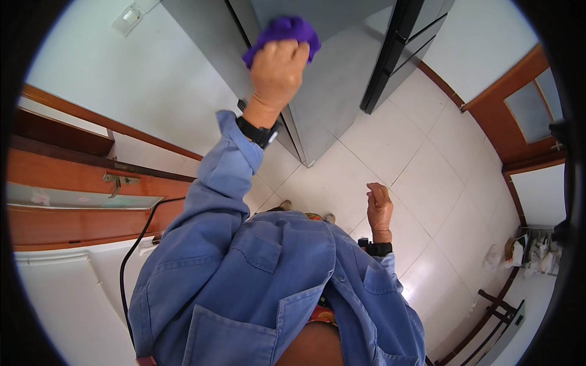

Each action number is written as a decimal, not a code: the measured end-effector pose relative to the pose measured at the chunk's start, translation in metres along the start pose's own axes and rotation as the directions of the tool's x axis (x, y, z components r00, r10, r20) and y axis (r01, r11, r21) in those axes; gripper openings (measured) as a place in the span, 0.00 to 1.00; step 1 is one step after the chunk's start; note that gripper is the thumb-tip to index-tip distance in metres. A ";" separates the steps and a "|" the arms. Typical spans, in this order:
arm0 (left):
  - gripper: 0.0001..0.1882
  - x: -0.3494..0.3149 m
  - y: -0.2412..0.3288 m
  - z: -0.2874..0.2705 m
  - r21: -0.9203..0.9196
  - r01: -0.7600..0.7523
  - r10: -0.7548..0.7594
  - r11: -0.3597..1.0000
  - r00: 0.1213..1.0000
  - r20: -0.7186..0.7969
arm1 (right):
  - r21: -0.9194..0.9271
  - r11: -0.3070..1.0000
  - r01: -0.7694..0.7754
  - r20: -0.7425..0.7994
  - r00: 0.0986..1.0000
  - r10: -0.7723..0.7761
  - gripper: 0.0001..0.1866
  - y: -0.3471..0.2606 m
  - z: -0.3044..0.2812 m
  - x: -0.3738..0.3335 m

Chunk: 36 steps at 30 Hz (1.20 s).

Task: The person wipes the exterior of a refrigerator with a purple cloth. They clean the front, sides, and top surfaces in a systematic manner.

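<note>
The purple cloth [284,30] at the top centre looks soft and fuzzy, bunched in the left hand [278,67]. The grey fridge [329,85] behind it has a smooth, matt metallic finish. The floor tiles [421,183] on the right are glossy and pale. The door frame [513,91] at upper right is polished reddish wood. The blue shirt [256,280] below is matt denim-like cloth.

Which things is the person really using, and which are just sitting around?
In use:
- purple cloth, bunched in the left hand
- grey fridge, which the cloth is pressed against

Just sitting around:
- right hand, loosely curled, holding nothing
- black cable by the white wall
- bags on the floor at the far right
- wooden door
</note>
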<state>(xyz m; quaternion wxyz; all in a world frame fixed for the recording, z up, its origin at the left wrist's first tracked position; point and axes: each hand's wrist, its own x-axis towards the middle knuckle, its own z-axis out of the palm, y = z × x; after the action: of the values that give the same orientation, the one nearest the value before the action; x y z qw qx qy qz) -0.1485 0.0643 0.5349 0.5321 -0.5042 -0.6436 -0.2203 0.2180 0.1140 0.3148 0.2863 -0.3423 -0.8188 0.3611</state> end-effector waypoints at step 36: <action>0.24 -0.005 0.100 0.000 -0.190 0.638 0.125 -0.746 0.415 0.901 | 0.779 0.626 0.029 0.036 0.995 -0.091 0.43 -0.083 -0.082 0.135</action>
<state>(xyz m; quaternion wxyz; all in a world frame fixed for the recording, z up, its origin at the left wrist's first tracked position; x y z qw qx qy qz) -0.0604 0.1021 0.5051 -0.5226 -0.2984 -0.3658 -0.7099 0.1661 0.2086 0.4576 0.3884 -0.1447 -0.6035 0.6812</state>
